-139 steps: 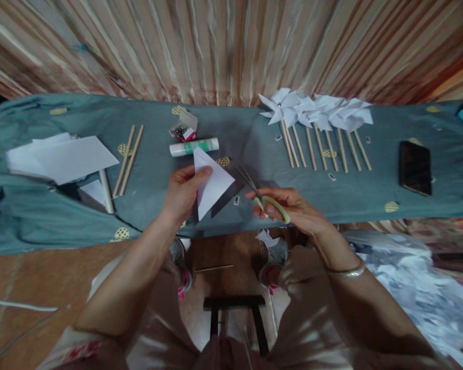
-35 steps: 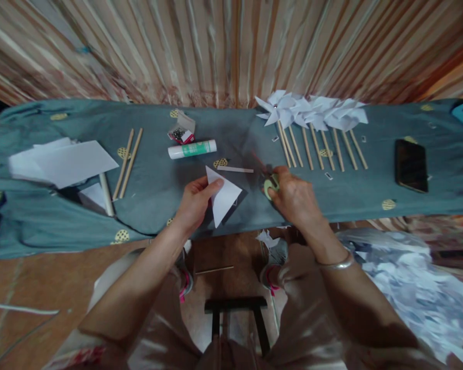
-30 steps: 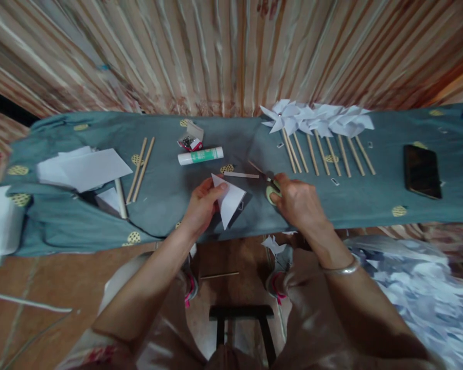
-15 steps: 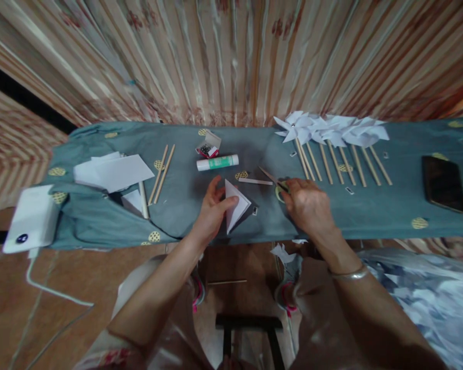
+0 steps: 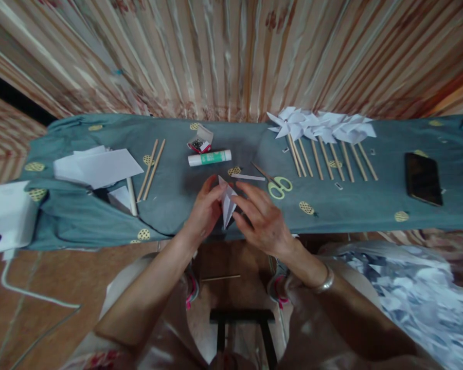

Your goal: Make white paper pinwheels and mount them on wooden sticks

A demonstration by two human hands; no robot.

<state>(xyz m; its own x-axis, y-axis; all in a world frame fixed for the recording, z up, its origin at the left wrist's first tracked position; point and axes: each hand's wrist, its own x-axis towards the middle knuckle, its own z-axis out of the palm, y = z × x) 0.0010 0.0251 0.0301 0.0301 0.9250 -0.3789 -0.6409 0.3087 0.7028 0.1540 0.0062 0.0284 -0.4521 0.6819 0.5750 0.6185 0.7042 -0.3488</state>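
Note:
Both of my hands meet on a folded white paper (image 5: 227, 201) just above the near edge of the teal cloth-covered table (image 5: 177, 190). My left hand (image 5: 204, 210) pinches the paper's left side. My right hand (image 5: 260, 218) grips its right side with its fingers curled toward the fold. The green-handled scissors (image 5: 275, 184) lie on the cloth just right of my hands, with nothing holding them. A thin white paper strip (image 5: 248, 177) lies beside their blades.
A glue stick (image 5: 209, 158) and a small open box of pins (image 5: 199, 142) sit behind my hands. Several finished paper pinwheels (image 5: 320, 128) on wooden sticks lie at right, then a black phone (image 5: 423, 178). Two sticks (image 5: 151, 162), a paper stack (image 5: 98, 167) and a white device (image 5: 5, 216) are at left.
My right hand set the scissors down on the cloth and moved left onto the folded paper. A cut strip now lies on the table. The view swung a little.

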